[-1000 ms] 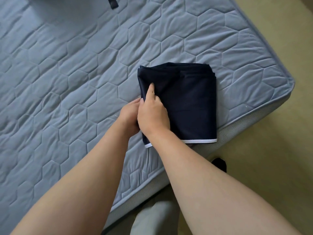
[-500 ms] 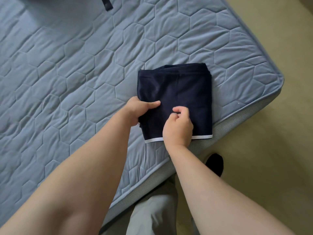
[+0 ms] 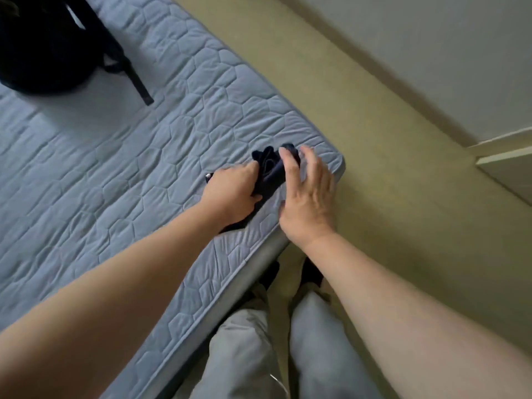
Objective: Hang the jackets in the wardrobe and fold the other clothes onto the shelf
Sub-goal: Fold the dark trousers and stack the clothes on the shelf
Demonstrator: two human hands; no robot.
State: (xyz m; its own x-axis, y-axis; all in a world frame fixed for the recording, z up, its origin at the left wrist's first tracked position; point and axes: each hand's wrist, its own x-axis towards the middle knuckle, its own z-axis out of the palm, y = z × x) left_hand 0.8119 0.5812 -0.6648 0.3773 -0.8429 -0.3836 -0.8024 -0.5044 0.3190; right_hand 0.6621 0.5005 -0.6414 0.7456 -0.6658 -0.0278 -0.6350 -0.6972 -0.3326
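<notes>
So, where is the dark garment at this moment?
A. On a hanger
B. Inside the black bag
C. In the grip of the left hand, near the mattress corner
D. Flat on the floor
C: the left hand grips the bunched garment near the corner of the mattress, and the right hand is open beside it.

Navy garment (image 3: pixel 270 174): folded, bunched into a compact bundle (layered edges visible on top), at the mattress (image 3: pixel 115 168) corner.
</notes>
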